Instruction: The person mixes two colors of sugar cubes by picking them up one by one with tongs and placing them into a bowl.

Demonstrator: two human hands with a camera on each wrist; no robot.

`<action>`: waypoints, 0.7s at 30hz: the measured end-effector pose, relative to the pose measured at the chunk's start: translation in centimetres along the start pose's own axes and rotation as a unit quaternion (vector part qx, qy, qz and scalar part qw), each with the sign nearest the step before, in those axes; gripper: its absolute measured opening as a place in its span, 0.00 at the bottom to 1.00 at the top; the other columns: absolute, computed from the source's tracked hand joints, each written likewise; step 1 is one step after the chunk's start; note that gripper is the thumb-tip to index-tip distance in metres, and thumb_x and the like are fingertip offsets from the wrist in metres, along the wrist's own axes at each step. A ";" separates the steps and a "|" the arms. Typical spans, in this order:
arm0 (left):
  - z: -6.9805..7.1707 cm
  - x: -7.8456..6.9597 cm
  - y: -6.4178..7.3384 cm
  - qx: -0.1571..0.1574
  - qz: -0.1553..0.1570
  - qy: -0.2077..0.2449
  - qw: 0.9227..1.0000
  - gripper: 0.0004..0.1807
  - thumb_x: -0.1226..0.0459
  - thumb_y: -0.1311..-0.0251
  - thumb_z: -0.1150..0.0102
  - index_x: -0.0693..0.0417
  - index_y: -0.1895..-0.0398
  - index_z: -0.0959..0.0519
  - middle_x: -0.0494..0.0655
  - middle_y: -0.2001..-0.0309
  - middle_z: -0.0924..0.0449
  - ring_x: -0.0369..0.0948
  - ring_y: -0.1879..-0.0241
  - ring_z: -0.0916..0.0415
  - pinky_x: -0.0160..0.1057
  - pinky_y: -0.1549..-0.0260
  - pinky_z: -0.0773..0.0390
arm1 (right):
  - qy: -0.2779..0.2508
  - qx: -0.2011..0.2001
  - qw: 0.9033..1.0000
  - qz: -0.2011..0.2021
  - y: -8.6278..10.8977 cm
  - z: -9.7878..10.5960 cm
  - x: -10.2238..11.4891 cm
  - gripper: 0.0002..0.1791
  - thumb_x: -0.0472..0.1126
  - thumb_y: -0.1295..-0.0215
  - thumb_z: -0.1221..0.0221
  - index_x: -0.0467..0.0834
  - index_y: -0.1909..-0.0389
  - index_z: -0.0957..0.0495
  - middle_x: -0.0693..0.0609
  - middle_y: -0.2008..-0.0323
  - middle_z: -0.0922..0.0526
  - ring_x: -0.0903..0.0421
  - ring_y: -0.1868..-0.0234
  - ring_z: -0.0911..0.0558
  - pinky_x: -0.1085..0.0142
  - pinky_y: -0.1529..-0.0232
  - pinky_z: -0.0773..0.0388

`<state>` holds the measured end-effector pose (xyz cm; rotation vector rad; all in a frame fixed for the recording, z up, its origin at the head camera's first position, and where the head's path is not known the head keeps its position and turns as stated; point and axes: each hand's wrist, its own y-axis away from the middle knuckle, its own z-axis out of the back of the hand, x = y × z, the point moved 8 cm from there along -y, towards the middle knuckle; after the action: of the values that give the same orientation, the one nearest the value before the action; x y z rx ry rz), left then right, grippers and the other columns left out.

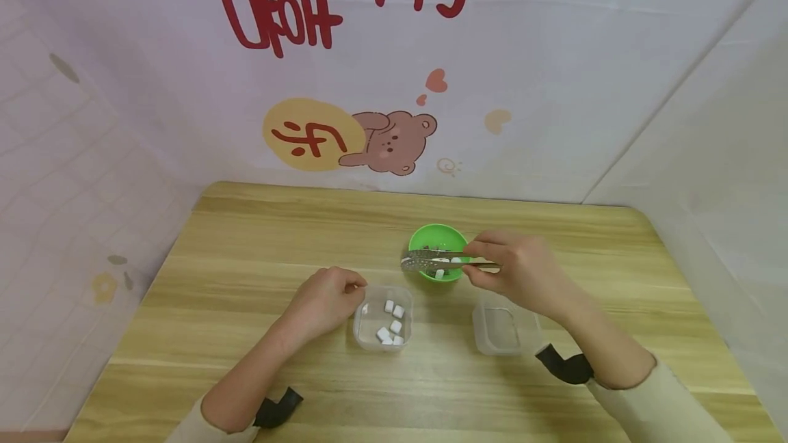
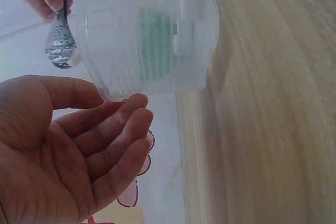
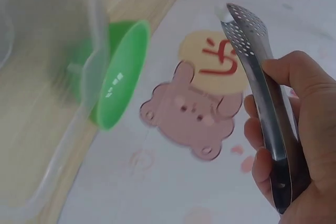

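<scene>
My left hand [image 1: 326, 301] pinches the far left corner of a clear plastic container [image 2: 115, 61] between thumb and fingers. Several white cubes [image 1: 396, 326] lie inside that container. In my right hand [image 1: 523, 272] is a pair of metal tongs [image 3: 268, 98] with perforated ends, held above a green bowl [image 1: 436, 232]. The tong tips reach past the bowl's left rim, and a small white piece [image 2: 76, 56] shows at them. White cubes and small dark reddish bits sit in the bowl, partly hidden by the tongs.
A second clear container [image 1: 506, 337] stands on the right, below my right hand. The wooden table [image 1: 277, 224] ends at a white backdrop [image 1: 523, 39] with red characters and a printed bear. Light fabric walls rise on both sides.
</scene>
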<state>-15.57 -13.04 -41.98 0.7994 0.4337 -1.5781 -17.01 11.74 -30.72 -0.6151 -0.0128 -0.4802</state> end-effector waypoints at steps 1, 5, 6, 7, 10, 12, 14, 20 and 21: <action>0.0 0.0 0.0 0.000 0.001 0.000 1.000 0.12 0.66 0.32 0.39 0.57 0.53 0.10 0.46 0.55 0.11 0.44 0.51 0.17 0.51 0.51 0.18 | 0.004 -0.005 1.000 -0.004 0.2 0.2 -0.5 0.11 0.33 0.51 0.26 0.43 0.65 0.11 0.57 0.67 0.13 0.64 0.74 0.17 0.72 0.76 0.22; 0.0 0.1 0.1 0.002 0.003 0.000 1.000 0.12 0.66 0.32 0.40 0.57 0.52 0.10 0.46 0.54 0.12 0.45 0.50 0.17 0.52 0.51 0.19 | 0.035 -0.015 0.999 -0.029 1.3 0.4 -2.3 0.10 0.33 0.52 0.26 0.43 0.66 0.11 0.55 0.68 0.12 0.62 0.76 0.17 0.69 0.78 0.22; 0.0 0.1 0.1 0.002 0.003 0.000 1.000 0.12 0.65 0.32 0.40 0.57 0.52 0.10 0.46 0.54 0.12 0.45 0.50 0.17 0.52 0.51 0.19 | 0.044 -0.014 0.998 -0.037 1.6 0.3 -2.8 0.09 0.34 0.51 0.26 0.43 0.67 0.11 0.54 0.68 0.12 0.62 0.76 0.17 0.68 0.79 0.23; 0.0 0.1 0.1 0.002 0.003 0.001 1.000 0.12 0.65 0.32 0.40 0.56 0.52 0.10 0.46 0.54 0.12 0.45 0.50 0.17 0.52 0.50 0.19 | 0.051 -0.013 0.998 -0.045 1.8 0.3 -3.3 0.09 0.34 0.51 0.27 0.43 0.67 0.11 0.54 0.68 0.12 0.62 0.77 0.18 0.67 0.80 0.24; 0.0 0.2 0.1 0.002 0.002 0.002 1.000 0.12 0.65 0.32 0.39 0.56 0.52 0.10 0.46 0.55 0.12 0.45 0.51 0.17 0.52 0.51 0.19 | 0.065 -0.007 0.995 -0.073 2.6 0.0 -4.5 0.08 0.34 0.50 0.27 0.43 0.67 0.11 0.53 0.69 0.12 0.62 0.78 0.20 0.67 0.82 0.26; 0.0 0.2 0.1 0.002 0.002 0.004 1.000 0.11 0.65 0.32 0.39 0.56 0.53 0.10 0.46 0.55 0.12 0.44 0.52 0.17 0.51 0.52 0.19 | 0.069 -0.004 0.993 -0.091 3.1 -0.1 -5.2 0.07 0.34 0.49 0.28 0.44 0.67 0.11 0.54 0.69 0.13 0.64 0.78 0.21 0.67 0.82 0.28; 0.0 0.2 0.1 0.002 0.002 0.005 1.000 0.11 0.65 0.32 0.39 0.56 0.53 0.10 0.45 0.56 0.12 0.43 0.54 0.18 0.50 0.53 0.19 | 0.073 -0.002 0.992 -0.102 3.4 -0.2 -5.6 0.07 0.35 0.49 0.28 0.45 0.67 0.11 0.55 0.69 0.13 0.64 0.79 0.22 0.68 0.83 0.29; -0.1 0.3 0.0 0.004 0.003 0.005 1.000 0.11 0.65 0.32 0.39 0.54 0.54 0.10 0.44 0.57 0.12 0.41 0.56 0.19 0.49 0.55 0.19 | 0.080 -0.003 0.990 -0.114 3.8 -0.4 -6.1 0.06 0.37 0.48 0.29 0.45 0.67 0.11 0.54 0.70 0.13 0.65 0.80 0.24 0.70 0.84 0.32; -0.1 0.3 0.0 0.004 0.003 0.005 1.000 0.11 0.65 0.32 0.39 0.54 0.54 0.10 0.44 0.57 0.12 0.41 0.56 0.19 0.49 0.55 0.19 | 0.080 -0.005 0.990 -0.116 3.8 -0.4 -6.1 0.06 0.37 0.49 0.29 0.45 0.68 0.11 0.54 0.70 0.13 0.66 0.80 0.24 0.70 0.84 0.33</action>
<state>-15.50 -13.19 -42.26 0.8142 0.4320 -1.5707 -20.88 16.81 -34.10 -0.5853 0.0713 -0.7550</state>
